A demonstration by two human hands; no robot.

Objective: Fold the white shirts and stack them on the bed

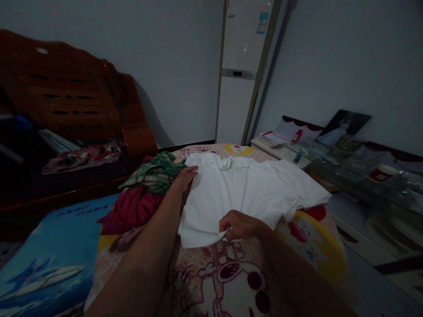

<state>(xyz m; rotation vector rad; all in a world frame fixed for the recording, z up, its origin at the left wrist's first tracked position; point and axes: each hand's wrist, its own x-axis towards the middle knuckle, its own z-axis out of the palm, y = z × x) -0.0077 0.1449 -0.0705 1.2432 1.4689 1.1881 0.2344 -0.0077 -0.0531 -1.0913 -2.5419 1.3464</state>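
Observation:
A white shirt [218,193] lies spread on a patterned blanket [198,273], its collar at the far side. My left hand [187,176] is closed on the shirt's far left edge, near the sleeve. With fingers pinched, my right hand [239,224] holds the near hem and lifts it slightly off the blanket. Another piece of folded white cloth [306,185] lies against the shirt's right side. Left of my left forearm are a crumpled green plaid cloth [155,174] and a dark red cloth [134,209].
A wooden bench [72,97] stands at the left, above a blue printed mat [62,259]. To the right is a glass-topped cabinet [357,185] with papers, a photo [343,125] and a paper cup [383,173]. A tall white air conditioner [236,105] stands in the far corner.

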